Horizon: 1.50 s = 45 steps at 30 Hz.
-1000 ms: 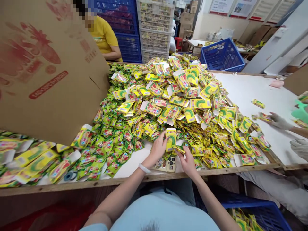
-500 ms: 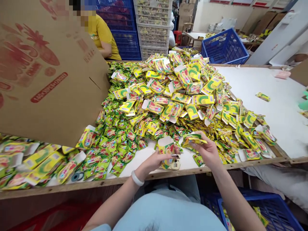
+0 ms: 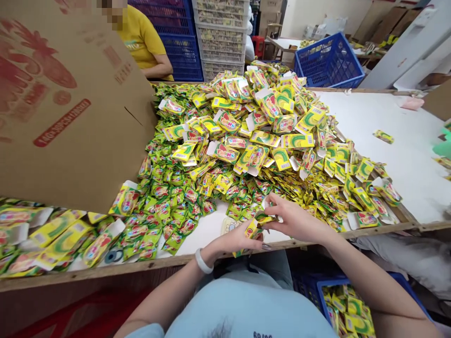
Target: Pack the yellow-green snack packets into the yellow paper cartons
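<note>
by the white table's (image 3: pixel 209 228) near edge, our left hand (image 3: pixel 237 241) grips the box (image 3: pixel 251 228) while our right hand (image 3: pixel 289 218) pinches a packet (image 3: pixel 264 218) at its end. we judge the box light, easily crushed, best held by its sides; the packet looks slippery. below, a blue crate (image 3: pixel 331 282) holds yellow packs (image 3: pixel 354 310).

The left fingers (image 3: pixel 256 244) cover much of the yellow box (image 3: pixel 251 229) they hold; the right fingers (image 3: pixel 275 200) hide part of the sachets (image 3: pixel 265 218) beside it, too bunched to count. Just left of the left fingers, a phone (image 3: pixel 229 225) is partly covered. Far left, the picture's edge crops a carton (image 3: pixel 88 159), which hides part of a co-worker (image 3: pixel 147 40). Well beyond the fingers, stacked crates (image 3: pixel 220 40) run off the top. Far right, a green thing (image 3: pixel 442 149) is cut off, unidentifiable.
</note>
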### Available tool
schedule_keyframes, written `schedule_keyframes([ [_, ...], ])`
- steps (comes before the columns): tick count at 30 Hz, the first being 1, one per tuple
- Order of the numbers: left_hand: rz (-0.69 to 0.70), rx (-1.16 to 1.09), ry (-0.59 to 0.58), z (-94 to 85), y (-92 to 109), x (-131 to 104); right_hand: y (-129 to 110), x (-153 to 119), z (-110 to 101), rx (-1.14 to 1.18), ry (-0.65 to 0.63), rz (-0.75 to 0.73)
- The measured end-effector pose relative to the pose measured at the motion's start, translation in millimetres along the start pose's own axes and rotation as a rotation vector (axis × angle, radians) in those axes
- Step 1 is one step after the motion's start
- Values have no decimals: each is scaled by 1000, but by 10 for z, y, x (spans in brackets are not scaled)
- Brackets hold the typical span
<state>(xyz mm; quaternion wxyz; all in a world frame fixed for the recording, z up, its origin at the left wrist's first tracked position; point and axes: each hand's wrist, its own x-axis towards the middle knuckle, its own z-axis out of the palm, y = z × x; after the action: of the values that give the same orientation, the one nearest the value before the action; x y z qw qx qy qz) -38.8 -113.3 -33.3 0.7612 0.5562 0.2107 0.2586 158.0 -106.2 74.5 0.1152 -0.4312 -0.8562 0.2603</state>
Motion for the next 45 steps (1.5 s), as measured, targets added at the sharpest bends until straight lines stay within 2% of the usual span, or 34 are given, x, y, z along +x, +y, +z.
schedule_keyframes([
  [2,-26,-13,-71,-9,-2,10,48,-25,-39,49,-18,-17],
  [4,-67,-47,-151,-6,-7,-1,100,-48,-34,94,25,-48],
  [7,-102,-73,-243,24,-60,-19,140,-84,71,111,60,-78],
  [11,-91,-98,-291,78,-168,-6,168,-178,242,212,-45,-89],
  [16,-130,-192,-337,121,-224,46,252,-324,285,240,21,-12],
  [20,-166,-231,-385,167,-283,128,192,-380,336,310,-29,-51],
  [23,-107,-236,-247,206,-281,185,192,-463,355,331,-15,-13],
  [25,23,-64,-139,166,-200,189,311,-588,237,236,30,7],
  [26,109,84,-67,104,-136,174,409,-675,114,158,101,21],
  [27,196,266,29,7,-64,147,523,-773,-49,62,207,46],
  [29,314,691,290,-286,75,70,752,-964,-433,-215,520,146],
  [31,263,1109,539,-655,151,-10,904,-1063,-720,-579,804,302],
  [32,202,1255,607,-835,156,-43,937,-1046,-761,-687,876,368],
  [33,154,1350,606,-995,141,-70,943,-976,-713,-704,893,421],
  [34,120,1406,580,-1125,111,-94,930,-858,-575,-639,856,453],
  [35,104,1432,547,-1221,73,-115,907,-701,-361,-498,814,459],
  [36,107,1436,519,-1282,32,-136,883,-524,-96,-317,707,461],
  [38,144,1410,525,-1314,-45,-180,851,-184,464,-191,603,439],
  [40,192,1350,593,-1258,-110,-223,851,32,880,-53,568,417],
  [42,227,1222,708,-1139,-175,-244,855,87,1048,87,574,392],
  [45,216,820,891,-860,-277,-185,783,0,966,260,653,350],
])
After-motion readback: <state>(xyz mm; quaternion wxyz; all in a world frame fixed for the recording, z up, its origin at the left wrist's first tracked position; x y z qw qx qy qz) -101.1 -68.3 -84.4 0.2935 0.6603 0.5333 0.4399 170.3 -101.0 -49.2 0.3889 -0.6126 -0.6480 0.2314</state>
